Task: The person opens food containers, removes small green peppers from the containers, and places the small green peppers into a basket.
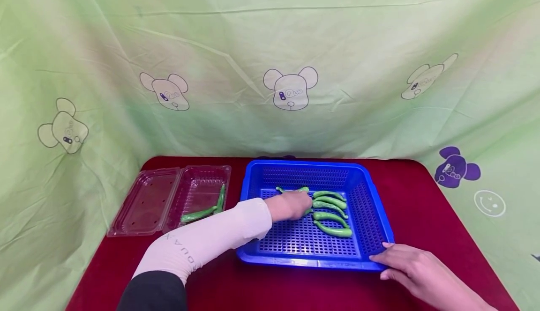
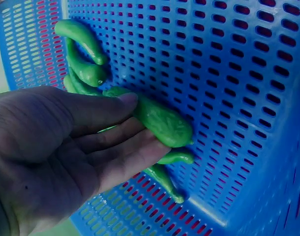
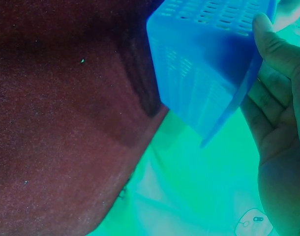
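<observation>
A blue perforated plastic basket stands on the table. Inside it, my left hand pinches a green pepper between thumb and fingers, as the left wrist view shows. To the right of that hand, several green peppers lie side by side on the basket's floor. A few more poke out from behind the hand, partly hidden by it. My right hand grips the rim at the basket's near right corner, and its thumb and fingers lie on opposite sides of the rim.
Left of the basket lies a clear plastic clamshell box, its lid folded out to the left. Two green peppers are visible in it, near my left sleeve. Dark red cloth covers the table, and a green patterned curtain hangs around it.
</observation>
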`<state>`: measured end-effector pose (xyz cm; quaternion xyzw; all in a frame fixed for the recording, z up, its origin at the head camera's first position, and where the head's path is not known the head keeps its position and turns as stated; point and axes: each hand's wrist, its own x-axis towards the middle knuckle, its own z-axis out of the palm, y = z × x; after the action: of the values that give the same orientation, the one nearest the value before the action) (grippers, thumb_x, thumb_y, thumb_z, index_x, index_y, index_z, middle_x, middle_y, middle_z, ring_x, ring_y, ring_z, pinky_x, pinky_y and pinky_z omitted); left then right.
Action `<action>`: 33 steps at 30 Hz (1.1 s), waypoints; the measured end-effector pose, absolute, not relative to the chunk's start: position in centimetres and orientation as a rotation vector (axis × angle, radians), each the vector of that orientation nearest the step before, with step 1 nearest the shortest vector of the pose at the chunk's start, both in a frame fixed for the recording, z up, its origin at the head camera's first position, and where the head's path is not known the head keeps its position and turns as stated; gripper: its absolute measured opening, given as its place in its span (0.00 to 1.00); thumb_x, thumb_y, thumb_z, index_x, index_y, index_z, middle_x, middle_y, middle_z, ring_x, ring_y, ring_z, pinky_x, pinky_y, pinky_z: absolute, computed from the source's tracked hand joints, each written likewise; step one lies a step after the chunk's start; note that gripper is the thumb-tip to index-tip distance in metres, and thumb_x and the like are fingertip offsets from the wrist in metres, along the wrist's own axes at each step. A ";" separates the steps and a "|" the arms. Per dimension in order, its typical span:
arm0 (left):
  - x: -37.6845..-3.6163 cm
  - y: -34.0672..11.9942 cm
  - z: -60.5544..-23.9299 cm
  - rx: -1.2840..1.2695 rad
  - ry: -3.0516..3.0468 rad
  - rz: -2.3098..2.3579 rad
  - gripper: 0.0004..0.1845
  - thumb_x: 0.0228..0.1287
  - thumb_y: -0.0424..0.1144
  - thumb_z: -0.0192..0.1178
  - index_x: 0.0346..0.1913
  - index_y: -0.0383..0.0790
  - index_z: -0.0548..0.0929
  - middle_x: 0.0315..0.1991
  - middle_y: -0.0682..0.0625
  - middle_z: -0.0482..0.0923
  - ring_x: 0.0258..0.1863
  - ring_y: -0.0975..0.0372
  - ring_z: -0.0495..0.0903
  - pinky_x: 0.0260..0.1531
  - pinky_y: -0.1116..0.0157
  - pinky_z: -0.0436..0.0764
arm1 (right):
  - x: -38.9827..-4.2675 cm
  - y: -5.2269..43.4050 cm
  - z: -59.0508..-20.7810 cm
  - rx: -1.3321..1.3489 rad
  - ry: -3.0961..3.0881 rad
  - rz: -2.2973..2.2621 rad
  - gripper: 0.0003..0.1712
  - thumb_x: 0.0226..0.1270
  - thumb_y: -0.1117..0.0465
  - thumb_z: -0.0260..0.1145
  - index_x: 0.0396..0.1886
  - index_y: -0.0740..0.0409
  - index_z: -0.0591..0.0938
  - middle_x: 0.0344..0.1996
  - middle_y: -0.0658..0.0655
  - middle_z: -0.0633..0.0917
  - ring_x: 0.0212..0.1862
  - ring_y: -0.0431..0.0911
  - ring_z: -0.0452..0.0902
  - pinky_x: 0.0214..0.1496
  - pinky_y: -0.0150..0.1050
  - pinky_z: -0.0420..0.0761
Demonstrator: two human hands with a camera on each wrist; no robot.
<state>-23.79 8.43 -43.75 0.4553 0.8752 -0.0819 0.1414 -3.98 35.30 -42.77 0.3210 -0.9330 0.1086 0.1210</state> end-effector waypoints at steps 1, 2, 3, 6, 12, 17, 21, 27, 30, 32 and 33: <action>-23.8 8.4 -43.8 1.320 2.529 -0.233 0.19 0.67 0.30 0.58 0.20 0.51 0.68 0.27 0.56 0.76 0.26 0.66 0.70 0.27 0.70 0.77 | -4.0 35.3 -42.8 0.943 -2.719 0.323 0.19 0.57 0.47 0.77 0.49 0.40 0.89 0.43 0.37 0.89 0.48 0.45 0.87 0.59 0.09 0.65; -23.8 8.5 -43.9 1.321 2.530 -0.223 0.19 0.67 0.30 0.58 0.20 0.50 0.68 0.27 0.56 0.76 0.26 0.66 0.70 0.26 0.70 0.76 | -4.0 35.3 -42.8 0.942 -2.714 0.313 0.19 0.57 0.46 0.77 0.49 0.39 0.89 0.43 0.36 0.89 0.48 0.44 0.88 0.59 0.09 0.66; -23.8 8.5 -43.9 1.318 2.531 -0.212 0.19 0.68 0.30 0.58 0.20 0.50 0.68 0.27 0.56 0.76 0.25 0.66 0.69 0.26 0.69 0.76 | -4.0 35.3 -42.8 0.945 -2.711 0.318 0.19 0.57 0.46 0.77 0.49 0.39 0.89 0.42 0.37 0.89 0.48 0.45 0.87 0.59 0.09 0.66; -23.9 8.4 -43.8 1.309 2.530 -0.184 0.18 0.68 0.29 0.57 0.21 0.50 0.69 0.27 0.55 0.75 0.25 0.65 0.69 0.26 0.69 0.75 | -4.0 35.3 -42.8 0.940 -2.700 0.296 0.18 0.57 0.45 0.77 0.48 0.38 0.89 0.42 0.36 0.89 0.48 0.45 0.88 0.59 0.10 0.67; -24.3 7.9 -42.9 1.280 2.534 -0.130 0.13 0.68 0.27 0.57 0.28 0.47 0.77 0.37 0.53 0.81 0.32 0.65 0.74 0.35 0.69 0.80 | -4.1 35.3 -42.8 0.949 -2.695 0.310 0.18 0.57 0.45 0.77 0.48 0.40 0.89 0.42 0.38 0.89 0.48 0.46 0.88 0.60 0.10 0.67; -25.1 6.4 -40.6 1.278 2.580 -0.039 0.15 0.67 0.25 0.57 0.27 0.48 0.74 0.34 0.55 0.80 0.31 0.64 0.77 0.36 0.67 0.82 | -4.1 35.4 -42.9 0.954 -2.710 0.314 0.19 0.57 0.45 0.76 0.48 0.40 0.89 0.41 0.39 0.89 0.48 0.46 0.88 0.59 0.09 0.66; -26.1 3.4 -38.2 1.288 2.655 0.085 0.21 0.62 0.23 0.56 0.20 0.49 0.64 0.22 0.56 0.63 0.24 0.63 0.65 0.25 0.64 0.74 | -4.1 35.4 -42.8 0.947 -2.758 0.319 0.19 0.58 0.46 0.76 0.49 0.40 0.89 0.42 0.38 0.89 0.48 0.46 0.88 0.58 0.07 0.65; -27.6 -2.7 -36.9 1.260 2.895 0.223 0.09 0.59 0.22 0.58 0.32 0.40 0.82 0.32 0.49 0.81 0.34 0.56 0.83 0.33 0.57 0.84 | -3.9 35.6 -42.6 0.863 -2.866 0.289 0.19 0.56 0.47 0.78 0.50 0.36 0.88 0.43 0.35 0.88 0.49 0.45 0.87 0.51 0.11 0.73; -28.0 -6.1 -37.6 1.158 2.980 0.270 0.09 0.62 0.23 0.59 0.41 0.36 0.84 0.40 0.43 0.84 0.42 0.51 0.85 0.39 0.55 0.86 | -4.0 35.7 -42.7 0.851 -2.899 0.275 0.20 0.56 0.48 0.78 0.50 0.34 0.88 0.43 0.35 0.89 0.50 0.44 0.87 0.46 0.19 0.82; -27.9 -8.6 -38.2 1.096 3.004 0.300 0.08 0.62 0.23 0.58 0.41 0.36 0.83 0.39 0.43 0.82 0.40 0.52 0.84 0.38 0.57 0.86 | -4.1 35.6 -42.9 0.859 -2.911 0.276 0.20 0.56 0.48 0.78 0.51 0.34 0.88 0.44 0.35 0.89 0.50 0.44 0.87 0.43 0.26 0.85; -27.8 -9.8 -38.6 1.071 3.007 0.313 0.07 0.63 0.24 0.59 0.39 0.36 0.82 0.37 0.45 0.81 0.38 0.53 0.83 0.36 0.57 0.85 | -4.2 35.6 -43.0 0.866 -2.904 0.275 0.20 0.56 0.48 0.78 0.51 0.34 0.88 0.43 0.35 0.89 0.50 0.44 0.87 0.44 0.24 0.84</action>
<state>-27.85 -9.80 -38.61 0.3336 0.9371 0.0974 -0.0328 -4.17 35.57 -42.96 0.2842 -0.9532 0.0903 0.0495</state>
